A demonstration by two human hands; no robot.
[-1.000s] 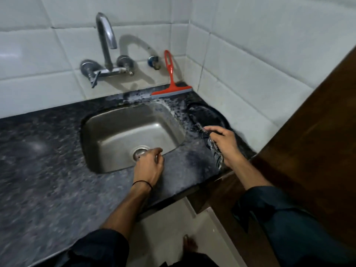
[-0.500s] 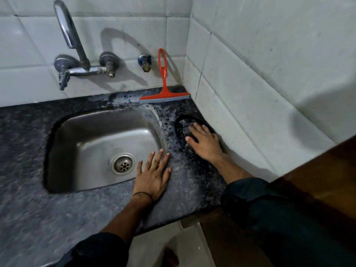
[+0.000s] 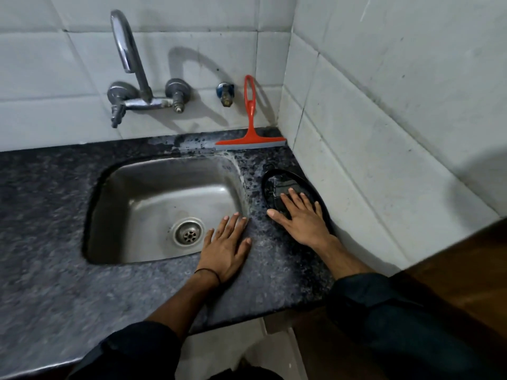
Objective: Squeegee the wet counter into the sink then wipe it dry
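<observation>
A red squeegee (image 3: 250,127) leans upright against the tiled back wall in the corner, its blade resting on the dark speckled counter (image 3: 55,242). The steel sink (image 3: 153,193) is set into the counter, and water shines on the stone around its far right corner (image 3: 247,171). My left hand (image 3: 225,248) lies flat, fingers spread, on the counter at the sink's front right corner. My right hand (image 3: 301,218) presses flat on a dark cloth (image 3: 277,185) inside a black oval patch right of the sink. Neither hand touches the squeegee.
A curved steel tap (image 3: 129,58) and a small valve (image 3: 225,91) stick out of the back wall above the sink. White tiled walls close off the back and right. A brown wooden surface (image 3: 452,283) stands at the right, past the counter's end.
My right hand has brought the dark cloth down from the air and now lies flat on it. My left hand went from a loose fist to flat on the counter.
</observation>
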